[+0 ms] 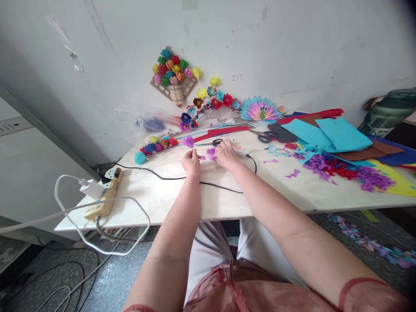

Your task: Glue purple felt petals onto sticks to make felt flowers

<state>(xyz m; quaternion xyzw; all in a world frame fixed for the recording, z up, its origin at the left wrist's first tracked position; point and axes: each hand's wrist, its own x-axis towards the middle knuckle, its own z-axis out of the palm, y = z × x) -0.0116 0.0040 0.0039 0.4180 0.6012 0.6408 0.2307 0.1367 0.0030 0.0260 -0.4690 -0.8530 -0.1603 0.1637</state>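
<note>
My left hand [191,163] is closed in a pinch under a purple paper flower [187,141], whose head stands up above my fingertips. My right hand [225,154] is low over the table, its fingers bent at a purple paper petal [211,153]. Whether those fingers grip the petal or only touch it, I cannot tell. Between the hands lies another purple paper piece [202,158]. Just behind my right hand are dark-handled scissors [217,142], partly covered by a red paper strip [224,132] and my fingers.
Finished paper flowers [156,146] lie to the left. A power strip [105,195] with a white charger stands at the left edge, and a black cable [221,186] crosses the table before me. Cut paper scraps [341,169], blue sheets [341,132] and more scissors [268,137] are on the right.
</note>
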